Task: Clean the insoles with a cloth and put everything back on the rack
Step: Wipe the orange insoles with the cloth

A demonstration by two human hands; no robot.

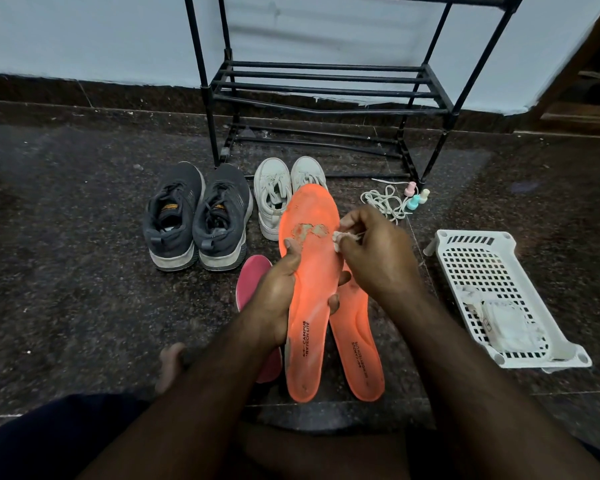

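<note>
left hand (280,289) grips orange insole (309,271) mid-length, raised over floor before rack (326,91); right hand (378,251) pinches small cloth (338,239) at worn patch (309,231). risk: hard rubbing likely tears flaking surface further.

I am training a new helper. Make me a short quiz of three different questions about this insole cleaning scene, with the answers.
1. True or false: the left hand holds the raised orange insole.
2. Multiple choice: what does the right hand pinch? A) a shoelace B) a small white cloth C) a bottle
3. Short answer: where does the second orange insole lie?

Key
1. True; the fingers wrap its edges.
2. B; the cloth is at the insole's edge, beside the worn patch.
3. On the floor, partly behind the raised one. The black rack holds nothing on the shelves in view.
</note>
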